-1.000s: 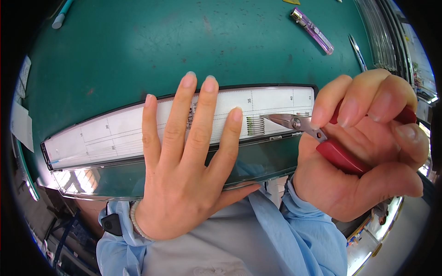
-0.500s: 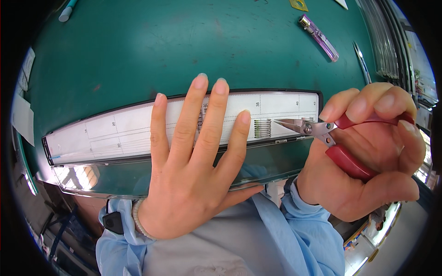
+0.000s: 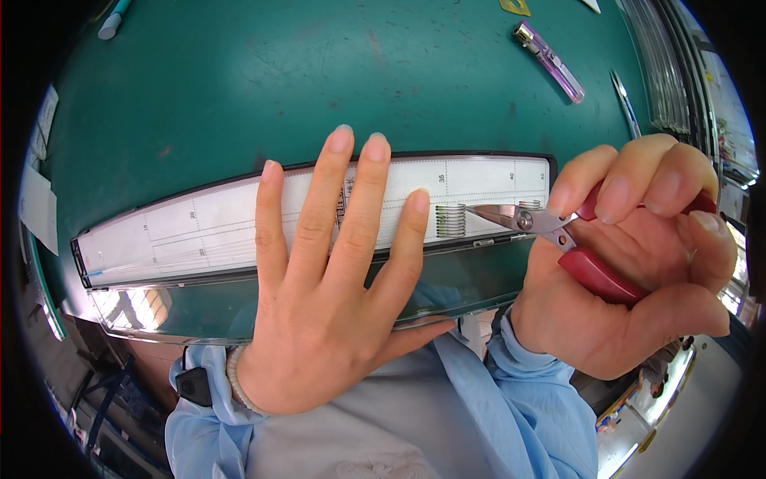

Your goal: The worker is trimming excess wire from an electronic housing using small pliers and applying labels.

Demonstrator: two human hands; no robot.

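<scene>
A long shallow case (image 3: pixel 231 183) with a black rim lies across the table, its clear lid (image 3: pixel 207 307) folded toward me. Inside is a white printed card (image 3: pixel 479 177) with ruled lines and thin pale strands along it. My left hand (image 3: pixel 327 295) rests flat over the case's middle, fingers spread. In my right hand (image 3: pixel 630 263) is a pair of small scissors (image 3: pixel 533 219) with red handles. Their blades look nearly closed, the tips beside a row of thin metal hooks (image 3: pixel 451 221) on the card; whether they touch I cannot tell. Another small row sits behind the blades.
Toward the far right of the green table (image 3: pixel 263 88) lie a purple lighter (image 3: pixel 550 64) and pointed tweezers (image 3: pixel 625 104). A yellow piece (image 3: pixel 515 6) lies at the far edge. A teal-and-white stick (image 3: pixel 116 20) is far left. Clear plastic cases (image 3: pixel 658 72) are stacked at the right.
The scissors have shifted slightly left, their tips now closer to the row of hooks. My left hand stays spread on the case. The whole view has shifted slightly.
</scene>
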